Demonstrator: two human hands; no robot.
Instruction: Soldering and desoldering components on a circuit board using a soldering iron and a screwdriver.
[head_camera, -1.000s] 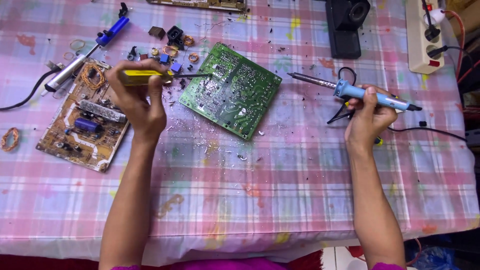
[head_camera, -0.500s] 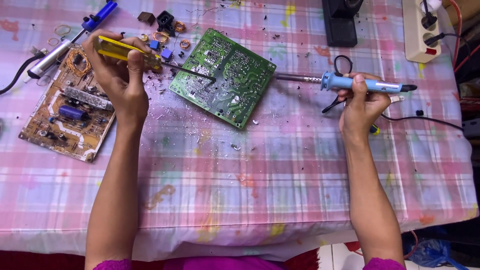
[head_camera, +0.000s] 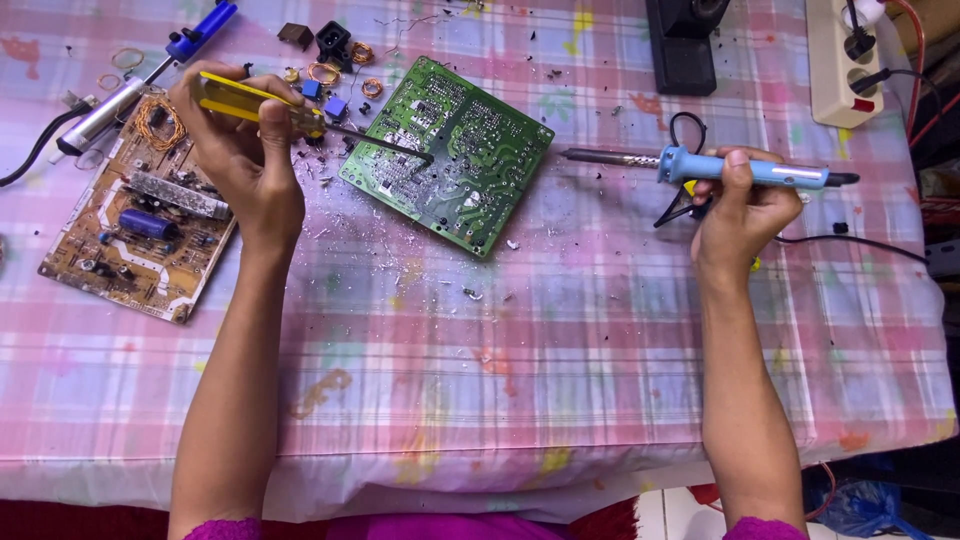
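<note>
left hand (head_camera: 240, 150) closed round a yellow-handled screwdriver (head_camera: 262, 104), its tip laid on the green circuit board (head_camera: 450, 150) | right hand (head_camera: 735, 205) closed round a blue soldering iron (head_camera: 700, 166), its tip held just beside the board's right edge | step judged: a joint being worked loose | next move calls for the iron's tip brought onto the joint while the board is steadied | brown circuit board (head_camera: 140, 225) lying at left on the checked tablecloth (head_camera: 500, 350)

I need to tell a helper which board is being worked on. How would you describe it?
On the pink checked tablecloth, look top centre for the green circuit board, lying solder side up. The left hand's yellow-handled screwdriver touches it; the other board is brown.
</note>
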